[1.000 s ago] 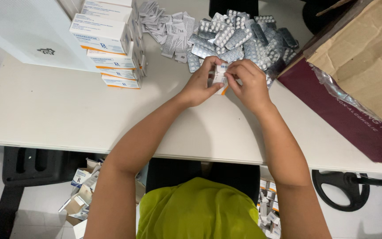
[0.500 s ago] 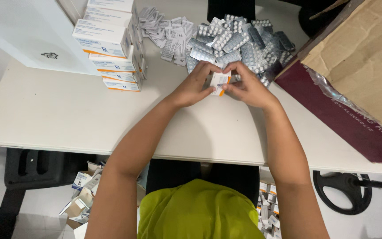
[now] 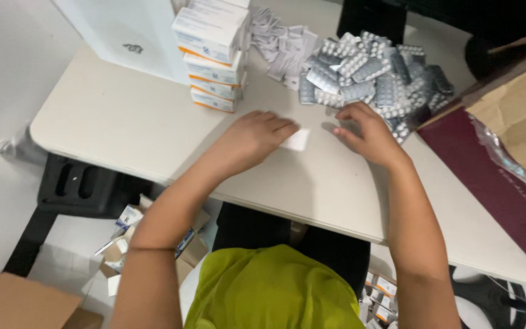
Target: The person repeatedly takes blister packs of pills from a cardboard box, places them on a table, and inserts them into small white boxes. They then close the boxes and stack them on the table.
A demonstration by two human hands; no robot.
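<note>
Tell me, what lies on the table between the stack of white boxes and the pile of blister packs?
In the head view, loose folded paper leaflets lie between the box stack and the blister packs.

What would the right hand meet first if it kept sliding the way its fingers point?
Probably the heap of silver blister packs: the right hand points up-left across the white table, fingertips near the heap's front edge. Depth is unclear.

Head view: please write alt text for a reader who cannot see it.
A person's left hand presses on a small white box lying on a white table, while the right hand reaches to a heap of silver blister packs. Stacked white cartons stand behind.
</note>
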